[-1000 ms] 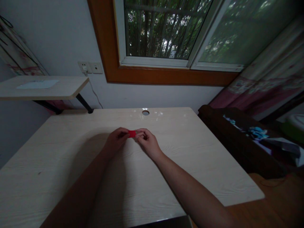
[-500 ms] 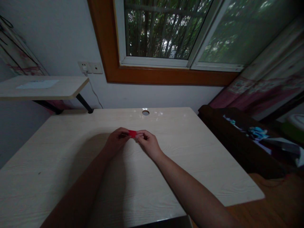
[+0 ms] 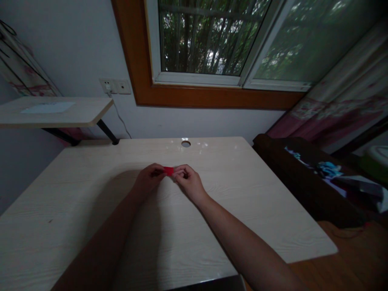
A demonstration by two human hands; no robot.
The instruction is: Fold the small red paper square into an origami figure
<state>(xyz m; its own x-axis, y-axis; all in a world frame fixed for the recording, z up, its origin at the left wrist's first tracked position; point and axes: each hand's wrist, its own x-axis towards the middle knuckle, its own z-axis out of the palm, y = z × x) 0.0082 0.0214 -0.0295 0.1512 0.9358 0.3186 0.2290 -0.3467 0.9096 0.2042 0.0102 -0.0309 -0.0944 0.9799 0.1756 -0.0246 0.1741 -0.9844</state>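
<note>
A small flat red piece, perhaps paper, is pinched between both hands over the far middle of the desk. My left hand has its thumb and fingers closed on the left end. On the right end, my right hand grips with thumb and fingertips. The fingers cover both ends, so the full shape of the red piece is hidden. Beneath the hands lies the pale wood-grain desk.
A raised shelf on black legs stands at the back left. Behind the hands is a round cable hole. A dark flat object lies at the near edge. To the right is a dark brown piece of furniture with items on it.
Both hands stay in nearly the same place on the red piece. The right hand's fingers have shifted very slightly.
</note>
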